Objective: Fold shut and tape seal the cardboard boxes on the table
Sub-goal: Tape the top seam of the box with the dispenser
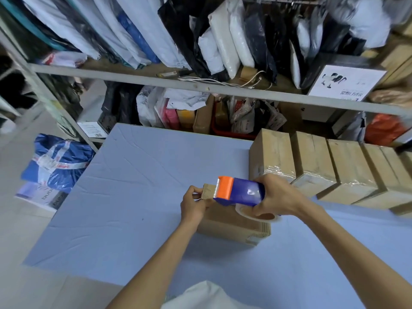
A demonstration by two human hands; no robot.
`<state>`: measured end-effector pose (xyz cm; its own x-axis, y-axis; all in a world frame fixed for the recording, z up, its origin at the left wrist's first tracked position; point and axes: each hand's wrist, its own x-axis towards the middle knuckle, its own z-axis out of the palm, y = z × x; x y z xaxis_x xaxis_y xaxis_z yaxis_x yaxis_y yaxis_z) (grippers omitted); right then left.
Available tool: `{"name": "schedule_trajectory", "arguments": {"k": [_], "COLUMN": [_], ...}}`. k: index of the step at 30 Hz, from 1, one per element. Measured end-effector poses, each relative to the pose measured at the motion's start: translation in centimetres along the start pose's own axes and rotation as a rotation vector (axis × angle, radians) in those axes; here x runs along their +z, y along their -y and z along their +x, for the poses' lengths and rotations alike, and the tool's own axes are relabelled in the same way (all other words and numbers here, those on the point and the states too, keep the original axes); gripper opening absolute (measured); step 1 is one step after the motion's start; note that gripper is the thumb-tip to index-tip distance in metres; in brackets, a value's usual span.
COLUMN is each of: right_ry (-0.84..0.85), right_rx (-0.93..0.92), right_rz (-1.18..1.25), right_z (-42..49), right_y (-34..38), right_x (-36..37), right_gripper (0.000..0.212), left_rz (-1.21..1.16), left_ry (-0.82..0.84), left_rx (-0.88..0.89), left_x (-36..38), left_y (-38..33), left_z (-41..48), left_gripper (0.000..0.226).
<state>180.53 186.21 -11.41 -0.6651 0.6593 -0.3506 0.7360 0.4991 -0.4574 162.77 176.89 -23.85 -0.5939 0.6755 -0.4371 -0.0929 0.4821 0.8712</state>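
As my right hand [276, 197] grips the blue-and-orange tape dispenser [239, 191] over a cardboard box [231, 224] at centre frame, my left hand [194, 205] pinches cardboard at the dispenser's orange tip. Taped boxes [312, 159] line the blue table [133, 186] at right, below packed shelves [133, 73].

Upper shelf [133, 73]: white and black poly bags [223, 47] standing in a row; white cable [234, 82] at its front edge.
Floor: blue taped bundle [58, 166].
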Motion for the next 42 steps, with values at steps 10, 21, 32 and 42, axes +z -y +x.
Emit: {"name": "schedule_trajectory", "arguments": {"k": [10, 21, 32, 42], "right_ry": [0.023, 0.033, -0.115, -0.097], "right_rx": [-0.009, -0.072, -0.219, -0.239], "right_rz": [0.000, -0.058, -0.188, -0.203], "right_z": [1.6, 2.0, 2.4, 2.0], "right_y": [-0.6, -0.8, -0.3, -0.1], "right_x": [0.8, 0.6, 2.1, 1.6], "right_gripper": [0.050, 0.054, 0.075, 0.069], "left_rz": [-0.146, -0.275, -0.009, 0.227], "left_ry": [0.199, 0.435, 0.260, 0.068], "left_rx": [-0.143, -0.266, -0.153, -0.034], "left_x": [-0.5, -2.5, -2.6, -3.4], "left_y": [-2.5, -4.3, -3.7, -3.3], "left_z": [-1.2, -0.7, 0.0, 1.1], "left_gripper": [0.018, 0.010, 0.013, 0.023]}}
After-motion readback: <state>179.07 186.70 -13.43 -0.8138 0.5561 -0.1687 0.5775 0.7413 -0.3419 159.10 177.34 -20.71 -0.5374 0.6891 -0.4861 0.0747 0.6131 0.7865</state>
